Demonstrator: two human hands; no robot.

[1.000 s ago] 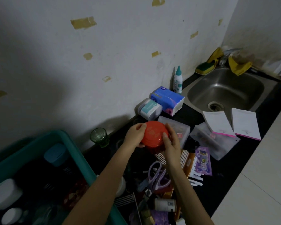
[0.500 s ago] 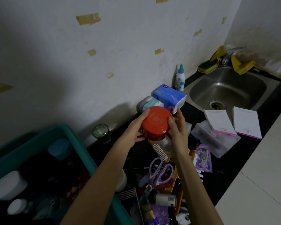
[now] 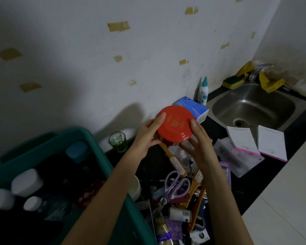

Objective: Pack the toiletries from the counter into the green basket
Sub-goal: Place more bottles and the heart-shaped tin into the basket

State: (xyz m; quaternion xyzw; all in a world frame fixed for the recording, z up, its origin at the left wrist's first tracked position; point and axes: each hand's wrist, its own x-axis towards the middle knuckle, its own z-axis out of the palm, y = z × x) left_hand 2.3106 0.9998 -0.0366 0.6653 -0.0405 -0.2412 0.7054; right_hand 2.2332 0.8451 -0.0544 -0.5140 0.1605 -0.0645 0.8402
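The round red tin (image 3: 174, 128) had come up off the clutter since a second before. It had been low over the desk (image 3: 253, 188), and now it was held high enough to cover a corner of the blue cardboard tissue box (image 3: 195, 107) behind it. Its ridged lid was tipped toward the person's face.

The left hand (image 3: 148, 137) gripped the near-left rim, with the thumb on the lid's edge and the fingers curled underneath. The right hand (image 3: 200, 144) held the other side, thumb on the rim and fingers spread below the base. The tin hung in the air between them, touching nothing else and well to the right of the green plastic basket (image 3: 99, 151).

To my eye the lift was done and the carry across was still ahead. The tin would be best kept level with both hands on it, as I could not tell whether the lid was tight. It would need to swing left over the small green drinking glass (image 3: 118, 141) without clipping it. Inside the basket it should go into the dark gap beside the white jars (image 3: 26, 181), set down flat and not dropped.
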